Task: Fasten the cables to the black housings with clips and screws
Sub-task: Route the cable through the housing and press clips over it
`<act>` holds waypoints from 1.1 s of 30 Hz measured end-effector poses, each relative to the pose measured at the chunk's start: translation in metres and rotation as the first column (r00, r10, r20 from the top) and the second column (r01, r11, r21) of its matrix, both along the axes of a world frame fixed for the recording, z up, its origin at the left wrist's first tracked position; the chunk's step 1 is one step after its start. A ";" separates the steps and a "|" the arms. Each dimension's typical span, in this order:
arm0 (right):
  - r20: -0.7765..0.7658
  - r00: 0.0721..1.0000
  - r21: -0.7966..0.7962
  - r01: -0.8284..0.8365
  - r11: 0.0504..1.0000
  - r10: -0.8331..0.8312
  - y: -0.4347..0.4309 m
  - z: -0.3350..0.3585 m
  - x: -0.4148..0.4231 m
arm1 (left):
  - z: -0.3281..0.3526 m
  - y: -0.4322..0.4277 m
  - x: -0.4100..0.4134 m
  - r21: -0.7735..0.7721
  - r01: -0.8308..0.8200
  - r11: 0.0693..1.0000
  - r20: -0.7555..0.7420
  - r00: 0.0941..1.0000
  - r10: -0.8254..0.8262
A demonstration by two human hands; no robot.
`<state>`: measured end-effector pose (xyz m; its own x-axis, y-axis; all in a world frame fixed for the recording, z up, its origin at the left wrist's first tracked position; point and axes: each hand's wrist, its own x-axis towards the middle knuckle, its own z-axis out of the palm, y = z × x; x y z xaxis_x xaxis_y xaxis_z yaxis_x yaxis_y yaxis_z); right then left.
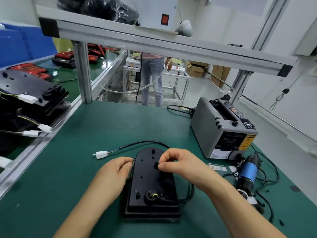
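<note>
Black housing [151, 182], white connector [101, 154], green mat [103, 126], blue screwdriver [248, 170].

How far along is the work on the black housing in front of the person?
Done: the cable already runs from the housing around its right side to the top. In hand: the right hand pinches a small black piece on the housing while the left hand grips its left edge. Left: no screw shows yet, and the blue screwdriver lies untouched on the table.

Right hand [178, 164] pinches black clip [155, 165] over housing [151, 179]; left hand [114, 170] grips edge.
</note>
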<state>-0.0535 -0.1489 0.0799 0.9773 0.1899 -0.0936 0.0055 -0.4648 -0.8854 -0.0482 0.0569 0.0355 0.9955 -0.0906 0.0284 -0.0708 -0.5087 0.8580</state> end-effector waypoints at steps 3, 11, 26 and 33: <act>-0.045 0.998 -0.045 -0.040 0.998 0.038 0.005 -0.002 0.006 | -0.001 0.002 0.003 0.061 0.055 0.997 -0.108 0.993 -0.048; -0.151 0.987 0.092 -0.037 0.995 0.051 0.002 -0.001 0.009 | -0.011 0.005 -0.005 -0.097 0.068 0.993 -0.176 0.981 -0.084; -0.165 0.972 -0.039 -0.176 0.984 0.168 0.021 -0.003 0.005 | -0.027 0.008 -0.007 -0.272 -0.030 0.962 -0.162 0.987 -0.015; -0.080 0.988 -0.224 -0.149 0.963 0.134 0.033 -0.006 0.008 | -0.023 0.006 -0.008 -0.315 -0.037 0.948 -0.160 0.987 -0.015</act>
